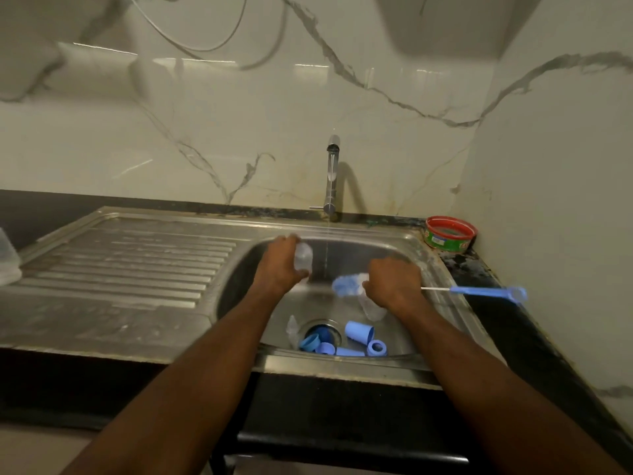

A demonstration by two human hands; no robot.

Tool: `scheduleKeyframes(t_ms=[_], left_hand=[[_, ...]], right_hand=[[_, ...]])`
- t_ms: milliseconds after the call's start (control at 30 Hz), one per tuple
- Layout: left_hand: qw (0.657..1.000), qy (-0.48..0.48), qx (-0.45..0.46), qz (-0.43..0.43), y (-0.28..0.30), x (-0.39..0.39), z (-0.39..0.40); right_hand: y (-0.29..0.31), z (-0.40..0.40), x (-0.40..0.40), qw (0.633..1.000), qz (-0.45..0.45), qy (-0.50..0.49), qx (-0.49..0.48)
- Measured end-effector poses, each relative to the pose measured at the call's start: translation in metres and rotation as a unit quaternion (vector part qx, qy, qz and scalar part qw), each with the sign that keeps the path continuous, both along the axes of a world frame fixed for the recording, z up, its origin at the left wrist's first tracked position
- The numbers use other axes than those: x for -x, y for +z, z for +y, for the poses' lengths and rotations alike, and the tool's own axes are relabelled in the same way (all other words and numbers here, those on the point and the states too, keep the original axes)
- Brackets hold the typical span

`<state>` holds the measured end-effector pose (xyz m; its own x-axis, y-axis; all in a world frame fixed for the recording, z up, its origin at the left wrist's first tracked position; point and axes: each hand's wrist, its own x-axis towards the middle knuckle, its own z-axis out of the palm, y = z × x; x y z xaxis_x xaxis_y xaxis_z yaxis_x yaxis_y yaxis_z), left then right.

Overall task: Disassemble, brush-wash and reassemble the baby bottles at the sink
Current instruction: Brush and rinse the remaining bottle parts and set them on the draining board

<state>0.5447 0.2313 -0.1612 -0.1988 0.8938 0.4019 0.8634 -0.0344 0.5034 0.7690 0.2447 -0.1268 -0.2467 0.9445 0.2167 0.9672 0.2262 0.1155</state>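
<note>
Trouble from here looks most likely to come from wet plastic: the left hand (279, 265), just left of centre in the frame, grips a clear bottle (303, 258) with its fingers curled round the body, and the thin stream of water (327, 248) from the tap (331, 176) falls just to the right of it. A slick bottle could slip from that grip and drop into the sink (394, 241). The right hand (394, 286), right of centre, is closed round the brush (349, 284) close behind its blue and white bristle head, while the long wire and blue handle stick out toward the right edge of the frame, over the sink rim. Holding so near the head leaves the long tail free to swing, and it could catch the rim or knock the red and green tub (450, 234) standing at the upper right corner of the sink. Loose blue parts (342, 341) and a second clear bottle (371, 308) lie in the basin around the drain (322, 332), lower centre; a dropped bottle would land among them, and the small pieces over the drain could hold water back. Both forearms reach forward from the bottom of the frame, wrists bent down over the basin, the hands apart with the stream between them
</note>
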Motion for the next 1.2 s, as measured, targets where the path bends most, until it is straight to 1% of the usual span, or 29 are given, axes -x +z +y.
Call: scheduleKeyframes(t_ms=[33, 67, 100, 167, 200, 233, 300, 400, 500, 567, 633, 733, 833, 967, 1067, 1200], left_hand=[[0.999, 0.009, -0.047, -0.020, 0.003, 0.000, 0.001], [0.997, 0.019, -0.063, -0.036, 0.006, 0.001, 0.002], [0.998, 0.019, -0.040, -0.041, 0.007, 0.000, 0.001], [0.998, 0.021, 0.062, -0.013, 0.002, -0.002, -0.004], [0.997, 0.027, 0.074, 0.000, -0.001, -0.002, -0.006], [0.998, 0.029, 0.060, -0.005, -0.002, -0.002, -0.007], [0.999, 0.026, 0.000, -0.030, 0.005, -0.003, -0.009], [0.999, 0.022, -0.043, -0.014, 0.023, 0.006, -0.017], [0.999, 0.021, -0.047, 0.011, 0.041, 0.038, -0.031], [0.998, 0.038, -0.043, 0.030, 0.055, 0.071, -0.043], [0.996, 0.060, -0.046, 0.055, 0.065, 0.103, -0.056], [0.989, 0.108, -0.027, 0.094, 0.078, 0.157, -0.085], [0.971, 0.183, 0.001, 0.156, 0.092, 0.210, -0.114], [0.928, 0.287, 0.053, 0.233, 0.111, 0.272, -0.145], [0.907, 0.331, 0.072, 0.251, 0.117, 0.311, -0.157], [0.876, 0.373, 0.113, 0.285, 0.121, 0.344, -0.159]], right_hand=[[0.001, -0.001, 0.000, 1.000, 0.015, 0.003, -0.016], [0.002, -0.001, 0.001, 0.999, 0.029, 0.003, -0.032], [0.004, -0.002, 0.002, 0.998, 0.035, 0.005, -0.043], [0.004, -0.005, 0.003, 0.999, 0.016, 0.013, -0.040], [0.005, -0.007, 0.004, 0.999, 0.008, 0.013, -0.037], [0.006, -0.008, 0.005, 0.999, 0.007, 0.011, -0.034], [0.007, -0.010, 0.006, 0.999, 0.028, 0.010, -0.043], [0.019, -0.014, 0.014, 0.996, 0.059, 0.009, -0.065], [0.040, -0.019, 0.036, 0.992, 0.092, 0.023, -0.085], [0.058, -0.024, 0.065, 0.990, 0.098, 0.052, -0.086], [0.072, -0.029, 0.100, 0.988, 0.112, 0.085, -0.068], [0.081, -0.036, 0.165, 0.981, 0.136, 0.133, -0.028], [0.083, -0.049, 0.230, 0.973, 0.152, 0.176, 0.003], [0.082, -0.068, 0.311, 0.963, 0.150, 0.224, 0.019], [0.080, -0.077, 0.358, 0.957, 0.151, 0.248, 0.019], [0.078, -0.077, 0.398, 0.955, 0.151, 0.256, 0.009]])
